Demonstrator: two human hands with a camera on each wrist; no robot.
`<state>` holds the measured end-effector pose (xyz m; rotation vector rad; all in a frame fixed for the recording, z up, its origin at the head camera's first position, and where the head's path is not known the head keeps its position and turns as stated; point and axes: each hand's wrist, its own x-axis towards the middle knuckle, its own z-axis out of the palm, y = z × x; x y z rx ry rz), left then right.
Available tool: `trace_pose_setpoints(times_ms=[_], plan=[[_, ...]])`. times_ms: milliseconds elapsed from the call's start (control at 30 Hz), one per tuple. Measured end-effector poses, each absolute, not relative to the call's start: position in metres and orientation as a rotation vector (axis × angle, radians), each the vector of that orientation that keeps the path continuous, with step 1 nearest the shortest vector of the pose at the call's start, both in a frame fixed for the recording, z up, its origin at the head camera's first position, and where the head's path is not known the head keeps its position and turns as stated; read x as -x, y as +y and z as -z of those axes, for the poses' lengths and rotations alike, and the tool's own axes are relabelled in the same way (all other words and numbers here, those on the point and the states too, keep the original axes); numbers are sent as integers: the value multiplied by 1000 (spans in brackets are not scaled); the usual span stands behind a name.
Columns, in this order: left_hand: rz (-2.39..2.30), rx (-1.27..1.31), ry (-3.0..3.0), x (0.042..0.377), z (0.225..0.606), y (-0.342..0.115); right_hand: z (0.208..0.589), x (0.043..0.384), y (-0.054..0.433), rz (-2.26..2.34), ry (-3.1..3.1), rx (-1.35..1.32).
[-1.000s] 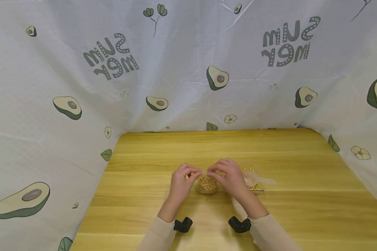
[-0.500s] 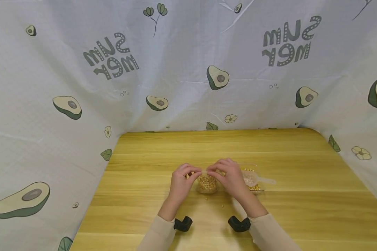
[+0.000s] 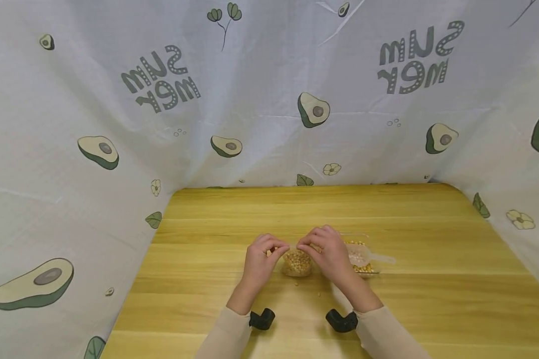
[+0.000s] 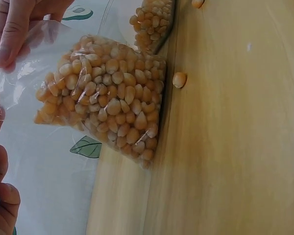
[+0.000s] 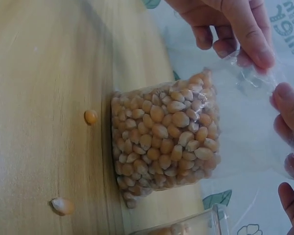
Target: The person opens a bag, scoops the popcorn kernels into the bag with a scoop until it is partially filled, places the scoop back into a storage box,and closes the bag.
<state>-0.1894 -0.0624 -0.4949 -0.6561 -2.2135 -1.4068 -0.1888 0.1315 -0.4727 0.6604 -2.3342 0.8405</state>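
Observation:
A clear plastic bag [image 3: 297, 265] of dried corn kernels stands upright on the table, its lower part full and bulging. My left hand [image 3: 259, 260] pinches the left side of the bag's top edge between thumb and fingers. Close by, my right hand [image 3: 330, 253] pinches the same edge on the right. In the left wrist view the filled bag [image 4: 110, 95] shows its loose clear upper part stretched toward both hands. From the right wrist, the bag [image 5: 164, 134] has kernels below and unfilled film above.
Right of the bag is a clear box [image 5: 219, 220] with corn kernels, partly behind my right hand. A translucent scoop [image 3: 382, 259] lies across it. Loose kernels [image 5: 90, 117] lie on the wooden table [image 3: 197, 299] before the bag. A printed curtain [image 3: 260, 99] hangs behind.
The head view has shifted very slightly. Both hands keep their pinch on the bag's top edge, with hardly any visible movement.

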Motion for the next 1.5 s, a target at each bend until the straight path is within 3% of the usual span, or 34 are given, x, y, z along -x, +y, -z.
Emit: trace_pose_setpoints(times_ms=[600, 1500], plan=[[1547, 599, -2378, 189, 490, -56, 474, 190, 143, -864, -2279, -712], [1435, 564, -2339, 190, 478, -58, 463, 191, 158, -766, -2335, -586]])
